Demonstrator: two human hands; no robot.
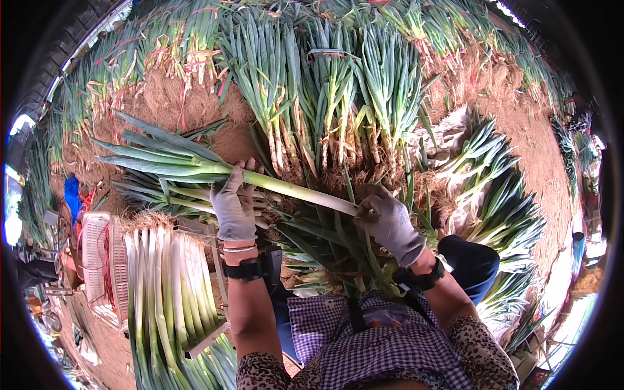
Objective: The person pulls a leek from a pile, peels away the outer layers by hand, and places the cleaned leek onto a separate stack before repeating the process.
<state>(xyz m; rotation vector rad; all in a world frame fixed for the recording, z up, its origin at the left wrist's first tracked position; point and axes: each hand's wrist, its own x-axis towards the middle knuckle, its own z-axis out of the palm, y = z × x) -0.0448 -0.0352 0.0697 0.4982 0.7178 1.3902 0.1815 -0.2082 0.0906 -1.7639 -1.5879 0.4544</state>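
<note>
One long leek (pixel 296 190) lies across in front of me, its green leaves fanning out to the left and its white end to the right. My left hand (pixel 235 208), in a pale grey glove, is closed round the stem just below the leaves. At the white end, the fingers of my right hand (pixel 392 226), gloved too, pinch the tip. Beneath the held stem is a heap of loose green leaves (pixel 325 240). Left of my left hand, more leeks (pixel 188 195) lie with their leaves pointing left.
Trimmed white-stemmed leeks (pixel 172 279) fill a rack at the lower left, beside a pale plastic crate (pixel 97 260). Tied bundles (pixel 331 91) stand upright on the soil ahead. Rows of leeks (pixel 504 214) lie at the right. My dark-clad knee (pixel 471 266) is near my right arm.
</note>
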